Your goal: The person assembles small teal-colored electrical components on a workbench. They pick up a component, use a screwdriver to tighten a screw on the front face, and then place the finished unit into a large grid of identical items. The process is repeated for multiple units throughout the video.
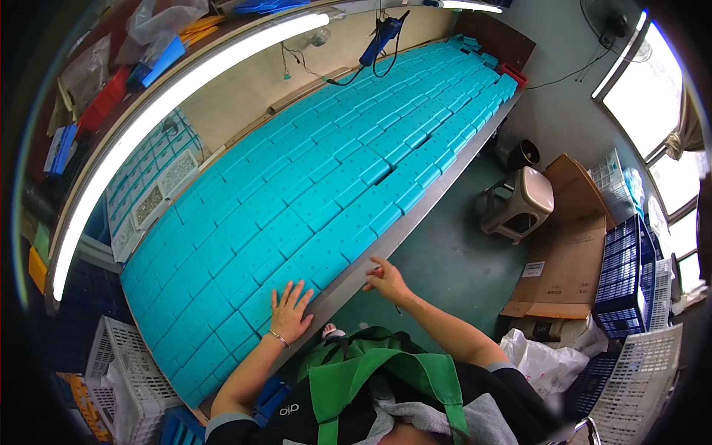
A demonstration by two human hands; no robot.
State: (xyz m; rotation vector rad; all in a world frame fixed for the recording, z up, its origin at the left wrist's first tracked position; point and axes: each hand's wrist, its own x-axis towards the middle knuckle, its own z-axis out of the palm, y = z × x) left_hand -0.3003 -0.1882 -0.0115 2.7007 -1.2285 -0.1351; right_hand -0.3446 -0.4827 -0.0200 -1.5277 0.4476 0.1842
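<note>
Rows of teal rectangular plastic pieces (297,200), dotted with small holes, lie packed side by side over the long bench. My left hand (291,314) rests on the pieces at the near edge, fingers spread, with a bracelet at its wrist. Just off the bench's metal edge (345,285), my right hand (387,285) is curled around a small object with a reddish part; most of it is hidden in the fingers, so its kind does not show.
A blue corded power tool (382,38) hangs over the far part of the bench. To the right stand a beige stool (523,200), a large cardboard box (560,259) and plastic crates (621,278). White crates (130,371) stand at the left, and a lit tube lamp (159,111) crosses above.
</note>
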